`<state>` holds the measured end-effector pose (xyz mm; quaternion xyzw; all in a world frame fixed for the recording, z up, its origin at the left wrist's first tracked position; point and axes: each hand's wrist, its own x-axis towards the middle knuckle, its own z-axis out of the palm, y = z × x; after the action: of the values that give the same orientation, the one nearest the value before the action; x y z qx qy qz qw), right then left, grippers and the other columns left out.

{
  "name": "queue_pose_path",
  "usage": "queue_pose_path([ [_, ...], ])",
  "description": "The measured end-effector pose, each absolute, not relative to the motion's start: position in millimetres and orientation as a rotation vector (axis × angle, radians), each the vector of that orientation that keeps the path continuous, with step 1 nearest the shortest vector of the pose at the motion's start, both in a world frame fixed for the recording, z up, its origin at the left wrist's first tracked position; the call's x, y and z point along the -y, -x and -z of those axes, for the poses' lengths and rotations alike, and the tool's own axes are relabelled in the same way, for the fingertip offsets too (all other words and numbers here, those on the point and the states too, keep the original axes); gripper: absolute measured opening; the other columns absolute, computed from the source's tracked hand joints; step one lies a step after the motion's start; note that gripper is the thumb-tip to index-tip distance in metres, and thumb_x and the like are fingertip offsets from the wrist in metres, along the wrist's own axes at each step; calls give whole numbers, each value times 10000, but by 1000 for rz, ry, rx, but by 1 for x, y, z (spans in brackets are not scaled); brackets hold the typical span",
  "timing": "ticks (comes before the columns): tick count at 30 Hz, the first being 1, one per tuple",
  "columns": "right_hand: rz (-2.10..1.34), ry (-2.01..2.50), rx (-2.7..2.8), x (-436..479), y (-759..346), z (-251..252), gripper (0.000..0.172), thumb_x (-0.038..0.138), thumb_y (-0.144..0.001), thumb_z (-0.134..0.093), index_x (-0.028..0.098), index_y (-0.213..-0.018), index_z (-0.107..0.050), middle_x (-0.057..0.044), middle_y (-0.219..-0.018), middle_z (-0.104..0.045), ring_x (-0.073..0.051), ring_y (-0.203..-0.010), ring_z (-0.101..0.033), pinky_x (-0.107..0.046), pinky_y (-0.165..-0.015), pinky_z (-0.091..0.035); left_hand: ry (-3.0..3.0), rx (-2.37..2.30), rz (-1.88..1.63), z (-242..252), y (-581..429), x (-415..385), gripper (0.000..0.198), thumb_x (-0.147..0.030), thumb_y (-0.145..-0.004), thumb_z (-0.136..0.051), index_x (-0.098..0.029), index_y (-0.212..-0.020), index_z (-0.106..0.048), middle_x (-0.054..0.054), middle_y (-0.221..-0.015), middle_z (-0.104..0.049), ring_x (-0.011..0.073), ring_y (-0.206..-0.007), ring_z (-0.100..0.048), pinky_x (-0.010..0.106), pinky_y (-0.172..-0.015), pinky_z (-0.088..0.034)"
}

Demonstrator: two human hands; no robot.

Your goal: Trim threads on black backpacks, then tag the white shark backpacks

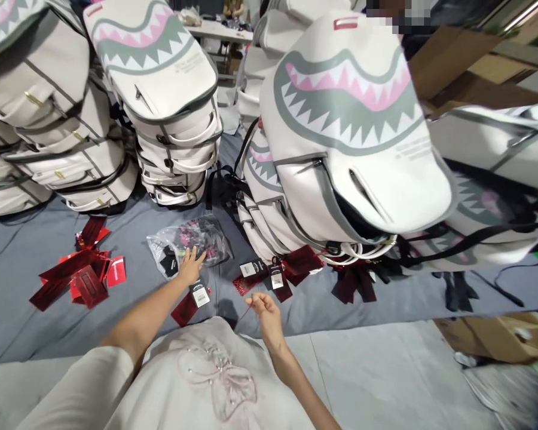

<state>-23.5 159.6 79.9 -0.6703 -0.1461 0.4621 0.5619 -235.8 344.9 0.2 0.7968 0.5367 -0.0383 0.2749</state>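
My left hand (190,266) lies with its fingers spread over a clear plastic bag (215,239) that holds small dark and pink pieces. Just below that hand, a dark red tag (185,309) and a black-and-white barcode tag (200,294) rest on the grey cloth. My right hand (265,313) is closed in a pinch on a thin red string (248,306), whose lower end I cannot make out. Beyond its fingertips lie more barcode tags (276,279) and a red tag (302,263), in front of a stack of white backpacks (354,107) with shark-mouth prints.
At left, a loose pile of red tags (89,280) lies on the grey cloth (138,304). Tall backpack stacks (174,137) line the far side. Dark red tags (354,280) and black straps (457,289) lie to the right. A cardboard box (479,340) stands at lower right.
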Motion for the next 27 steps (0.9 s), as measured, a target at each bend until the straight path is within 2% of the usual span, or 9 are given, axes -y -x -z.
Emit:
queue_pose_path([
  [3,-1088,1581,356,-161,16,-81,489,615,-590,-817,205,-773,-624,-39,-692,-715,-196,-682,-653,-353,-750,-522,-2173,-1303,61,-7,209,-366,620,-149,-874,-566,-240,-1482,-480,125,-1649,-259,366,-1539,-159,555,-1204,-273],
  [6,-1090,1580,371,-167,13,-82,494,641,-653,-773,223,-832,-579,-13,-662,-693,-183,-628,-644,-342,-698,-532,-2189,-1201,-21,-20,195,-370,516,-210,-872,-618,-278,-1383,-585,50,-1612,-362,271,-1508,-285,411,-1211,-314],
  [9,-1054,1587,398,-177,13,-82,451,624,-718,-730,233,-881,-576,52,-578,-592,-142,-528,-552,-277,-570,-473,-2161,-1329,-124,-30,201,-346,410,-231,-977,-467,-267,-1371,-574,46,-1546,-438,197,-1437,-378,335,-1182,-336],
  [11,-1027,1604,411,-183,13,-81,396,577,-742,-718,231,-898,-604,72,-563,-530,-124,-506,-486,-252,-522,-427,-2098,-1496,-127,-33,216,-319,364,-226,-1009,-383,-235,-1295,-606,81,-1383,-560,197,-1314,-487,338,-1116,-389],
  [14,-1050,1623,442,-193,17,-79,354,499,-725,-731,221,-930,-655,50,-618,-559,-132,-568,-504,-248,-536,-431,-1951,-1736,-22,-29,243,-279,244,-311,-969,-510,-194,-1131,-651,101,-1143,-625,245,-1133,-565,360,-965,-461],
  [17,-1150,1605,509,-200,23,-77,379,494,-686,-753,214,-925,-663,21,-661,-627,-145,-604,-552,-261,-569,-456,-1828,-1918,47,-21,253,-257,472,-445,-849,-693,-146,-1199,-588,138,-1201,-575,306,-1177,-506,397,-953,-440],
  [19,-1237,1589,567,-202,28,-77,385,523,-666,-762,206,-858,-658,11,-638,-642,-142,-554,-547,-268,-551,-452,-1801,-1957,49,-16,248,-253,585,-456,-796,-752,-132,-1237,-545,149,-1268,-537,318,-1221,-461,413,-991,-404],
  [23,-1344,1589,659,-196,34,-78,425,591,-655,-751,197,-730,-613,2,-600,-645,-123,-462,-515,-252,-480,-410,-1785,-1910,33,-14,229,-253,501,-292,-738,-817,-149,-1149,-569,134,-1287,-542,303,-1226,-451,401,-1011,-366],
  [27,-1339,1622,671,-181,34,-76,434,627,-714,-689,218,-777,-558,9,-596,-653,-126,-451,-518,-240,-465,-401,-1754,-1822,-26,-17,229,-250,350,-225,-735,-801,-173,-1015,-597,92,-1196,-607,280,-1205,-492,365,-982,-378],
])
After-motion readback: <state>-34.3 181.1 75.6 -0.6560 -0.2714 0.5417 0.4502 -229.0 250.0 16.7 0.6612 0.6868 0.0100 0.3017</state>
